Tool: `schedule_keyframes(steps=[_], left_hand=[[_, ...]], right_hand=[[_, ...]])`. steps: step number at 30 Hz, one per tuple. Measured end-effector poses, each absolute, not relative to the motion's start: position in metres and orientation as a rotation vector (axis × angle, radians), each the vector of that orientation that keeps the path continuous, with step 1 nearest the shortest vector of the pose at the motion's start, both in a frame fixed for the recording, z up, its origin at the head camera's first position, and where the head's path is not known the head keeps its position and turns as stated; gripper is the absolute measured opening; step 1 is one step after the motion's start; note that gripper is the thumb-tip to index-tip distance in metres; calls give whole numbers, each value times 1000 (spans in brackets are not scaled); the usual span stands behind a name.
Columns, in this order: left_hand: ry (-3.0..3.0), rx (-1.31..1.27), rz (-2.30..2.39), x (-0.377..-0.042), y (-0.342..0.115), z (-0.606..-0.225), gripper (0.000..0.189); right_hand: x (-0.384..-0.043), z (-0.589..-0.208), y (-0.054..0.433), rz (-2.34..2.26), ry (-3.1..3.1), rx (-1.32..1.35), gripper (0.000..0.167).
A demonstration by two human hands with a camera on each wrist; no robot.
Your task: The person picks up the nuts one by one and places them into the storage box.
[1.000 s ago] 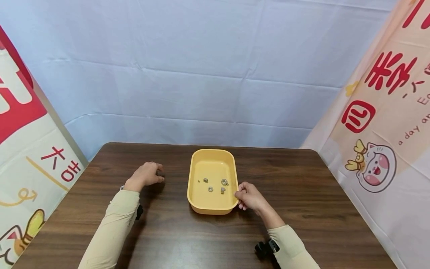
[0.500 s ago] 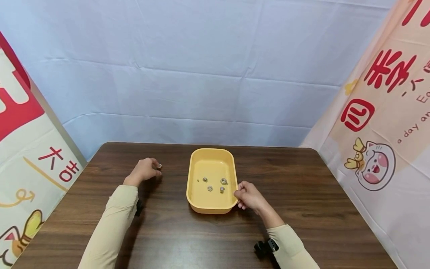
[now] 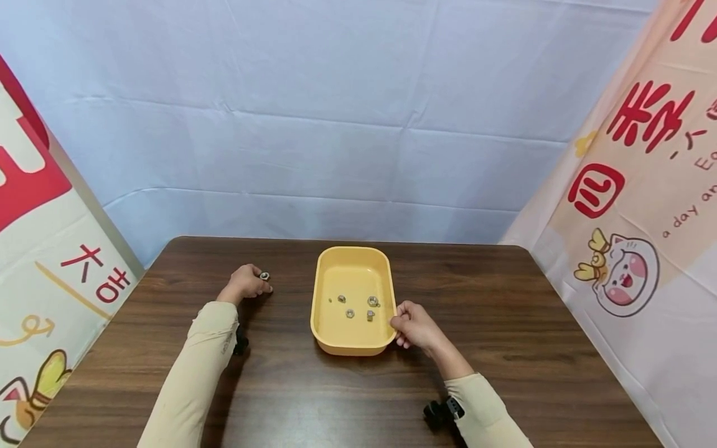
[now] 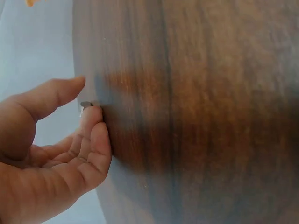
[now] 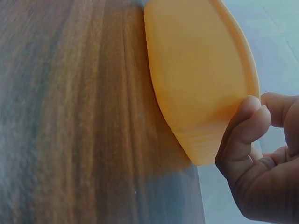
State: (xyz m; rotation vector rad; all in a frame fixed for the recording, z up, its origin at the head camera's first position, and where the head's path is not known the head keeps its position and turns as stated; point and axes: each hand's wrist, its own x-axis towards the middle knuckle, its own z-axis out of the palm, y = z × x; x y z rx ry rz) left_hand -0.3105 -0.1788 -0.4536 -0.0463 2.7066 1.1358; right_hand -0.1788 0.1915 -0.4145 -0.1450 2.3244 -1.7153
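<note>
In the head view a metal nut (image 3: 265,275) lies on the table left of the tray, right at the fingertips of my left hand (image 3: 248,283). From the left wrist, the thumb (image 4: 70,88) stands apart from the bent fingers (image 4: 99,140), and the nut (image 4: 86,104) shows just past the index fingertip. My right hand (image 3: 416,326) pinches the near right part of the rim of a yellow plastic tray (image 3: 353,343). Its thumb is over the rim and the fingers are outside, against the wall (image 5: 201,70). Several small metal pieces, hex nuts (image 3: 373,301) among them, lie in the tray.
The dark wood table (image 3: 504,323) has rounded far corners. A pale blue cloth (image 3: 313,124) hangs behind it, with printed cloths (image 3: 633,205) at both sides. A black device (image 3: 439,414) is strapped at the right wrist.
The left hand has come down to the nut and its fingers have shifted round it, leaving more of the nut showing. The right hand keeps its grip on the tray rim.
</note>
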Motion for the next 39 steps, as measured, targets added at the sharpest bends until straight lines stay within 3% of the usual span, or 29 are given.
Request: schedule_keyframes(steps=[9,25,39], left_hand=[[2655,-49,1135,-311,-179,-454,44],[2718,-49,1093,-309,-175,-453,17],[2414,67,1629,-311,-179,-456,21]], right_hand=[[-179,-416,189,-1710,2323,-131,5],[-179,-415,190,-1702,2328,-138,6],[-180,-416,191,-1712,2332,-125,6]])
